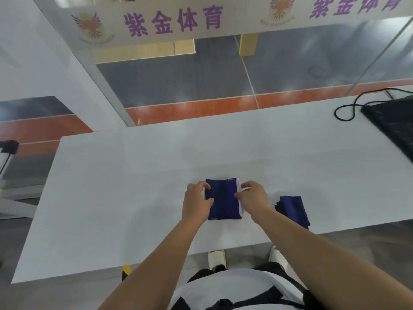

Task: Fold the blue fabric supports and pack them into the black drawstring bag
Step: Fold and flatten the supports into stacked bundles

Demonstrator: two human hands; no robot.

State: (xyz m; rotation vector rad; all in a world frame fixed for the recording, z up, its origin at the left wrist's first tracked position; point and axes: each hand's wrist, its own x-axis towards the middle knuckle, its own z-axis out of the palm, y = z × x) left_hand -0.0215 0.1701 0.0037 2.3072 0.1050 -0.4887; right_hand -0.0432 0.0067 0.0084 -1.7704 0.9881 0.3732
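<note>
A blue fabric support (223,199) with white edges lies flat on the white table (134,175), near its front edge. My left hand (196,201) pinches its left edge. My right hand (252,195) pinches its right edge, thumb on the blue cloth. A second blue support (292,210), folded into a small stack, rests to the right by the table's front edge. The black drawstring bag (391,121) lies flat at the far right, its cord (344,110) looped on the table beside it.
A glass wall with a banner of purple characters (174,21) stands beyond the table's far edge. A black item on a stand (9,146) sits off the table to the left. My white shoes (216,257) show below the front edge.
</note>
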